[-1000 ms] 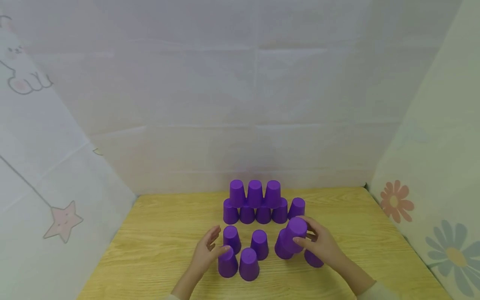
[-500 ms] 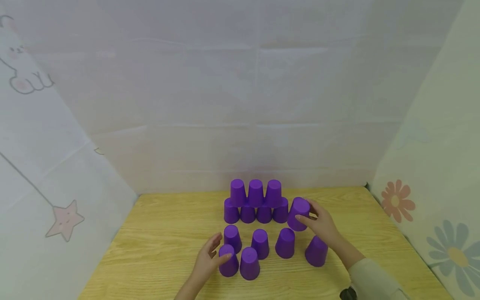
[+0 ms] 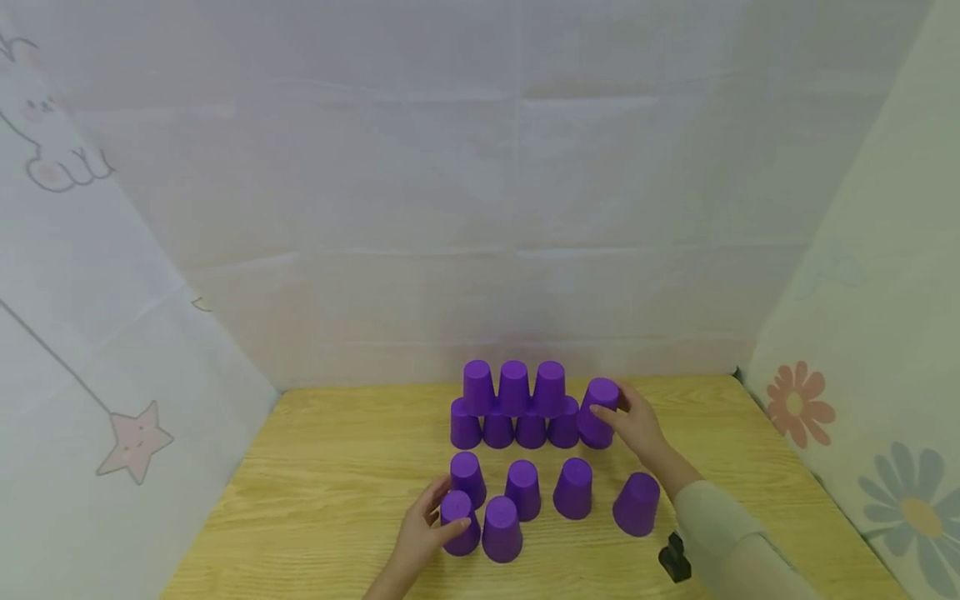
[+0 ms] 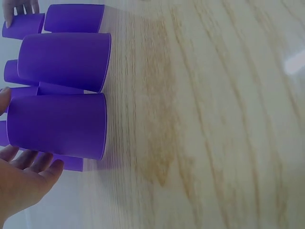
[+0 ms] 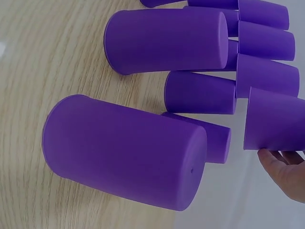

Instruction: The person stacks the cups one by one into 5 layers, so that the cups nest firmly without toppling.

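Pale printed backdrop point(image 3: 510, 208) behind and at both sides; below, wood-grain table point(image 3: 315, 467); on it, toward the back, rear stack point(image 3: 513, 390) of mouth-down purple cups, five in bottom row, three above; nearer, six loose cups point(image 3: 573, 487), likewise mouth down; pale right sleeve point(image 3: 720, 521); right hand point(image 3: 637, 425) gripping held cup point(image 3: 602, 397), thumb on near side, just above bottom row's right-end cup point(image 3: 597, 437); slim gap visible in right wrist view; left hand point(image 3: 418, 532) around front-left cup point(image 3: 460, 507), thumb across near side; cannot tell if gripping; smallest, black object point(image 3: 675, 560) beside sleeve, kind unclear.
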Demonstrator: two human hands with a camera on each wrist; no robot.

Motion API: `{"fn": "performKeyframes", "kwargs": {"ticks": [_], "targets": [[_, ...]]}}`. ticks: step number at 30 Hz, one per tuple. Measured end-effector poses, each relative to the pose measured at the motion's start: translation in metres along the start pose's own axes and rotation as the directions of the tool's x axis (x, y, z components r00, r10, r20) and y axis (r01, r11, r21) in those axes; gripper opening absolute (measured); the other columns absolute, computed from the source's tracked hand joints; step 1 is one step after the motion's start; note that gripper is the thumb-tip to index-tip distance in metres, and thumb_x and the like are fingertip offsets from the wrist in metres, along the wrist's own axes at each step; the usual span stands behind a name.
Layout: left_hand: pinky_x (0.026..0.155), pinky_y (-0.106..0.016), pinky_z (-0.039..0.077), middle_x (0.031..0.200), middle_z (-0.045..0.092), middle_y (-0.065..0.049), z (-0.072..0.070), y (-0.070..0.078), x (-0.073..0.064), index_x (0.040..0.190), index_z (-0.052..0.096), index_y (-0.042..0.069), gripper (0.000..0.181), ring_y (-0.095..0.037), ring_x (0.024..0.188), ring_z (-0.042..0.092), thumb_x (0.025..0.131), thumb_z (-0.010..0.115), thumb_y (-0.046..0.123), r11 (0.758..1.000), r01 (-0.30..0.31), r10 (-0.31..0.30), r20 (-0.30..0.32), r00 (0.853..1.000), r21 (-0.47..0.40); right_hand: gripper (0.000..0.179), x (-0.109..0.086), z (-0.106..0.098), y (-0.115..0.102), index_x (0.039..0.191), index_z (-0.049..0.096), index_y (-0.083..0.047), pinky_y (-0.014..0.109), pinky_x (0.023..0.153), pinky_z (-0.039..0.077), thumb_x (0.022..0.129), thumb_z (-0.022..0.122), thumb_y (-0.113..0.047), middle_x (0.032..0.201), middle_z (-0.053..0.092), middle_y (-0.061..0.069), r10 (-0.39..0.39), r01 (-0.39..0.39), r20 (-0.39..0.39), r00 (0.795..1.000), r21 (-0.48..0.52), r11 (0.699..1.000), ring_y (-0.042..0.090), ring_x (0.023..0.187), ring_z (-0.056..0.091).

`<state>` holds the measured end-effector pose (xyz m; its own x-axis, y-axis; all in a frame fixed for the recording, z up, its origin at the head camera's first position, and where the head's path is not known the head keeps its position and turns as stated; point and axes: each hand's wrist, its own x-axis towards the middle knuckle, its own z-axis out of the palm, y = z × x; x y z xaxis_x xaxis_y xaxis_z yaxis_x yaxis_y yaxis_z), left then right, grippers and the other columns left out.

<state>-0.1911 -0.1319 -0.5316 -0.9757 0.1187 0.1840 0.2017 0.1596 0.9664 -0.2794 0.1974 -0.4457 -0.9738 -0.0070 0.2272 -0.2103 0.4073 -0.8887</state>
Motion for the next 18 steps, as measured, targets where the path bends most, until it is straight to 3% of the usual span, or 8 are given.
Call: {"fn": "performKeyframes", "kwargs": {"ticks": [8,18], "targets": [[0.088,-0.056,0.029,0.121,0.041,-0.027,0.001,-0.001,-0.006,0.124,0.037,-0.009,0.066,-0.040,0.110,0.039,0.069,0.070,0.003,1.000,-0.003,0.003,-0.017,1.000,0.005,0.055,0.013,0.003,0.007,0.123,0.038,0.003,0.046,0.093,0.031,0.079,0.063,-0.018,0.118,0.045,0.024,0.051,-0.051,-0.007,0.999,0.025,0.998,0.036,0.110,0.039],[0.085,-0.052,0.036,0.116,0.046,-0.026,0.006,-0.010,-0.010,0.122,0.039,-0.009,0.062,-0.040,0.105,0.043,0.068,0.069,0.002,1.000,-0.013,0.013,-0.038,0.999,-0.004,0.054,0.025,0.005,0.007,0.123,0.037,0.005,0.045,0.091,0.033,0.079,0.062,-0.015,0.117,0.044,0.025,0.072,-0.072,-0.018,0.997,0.029,0.997,0.037,0.108,0.041]]}}
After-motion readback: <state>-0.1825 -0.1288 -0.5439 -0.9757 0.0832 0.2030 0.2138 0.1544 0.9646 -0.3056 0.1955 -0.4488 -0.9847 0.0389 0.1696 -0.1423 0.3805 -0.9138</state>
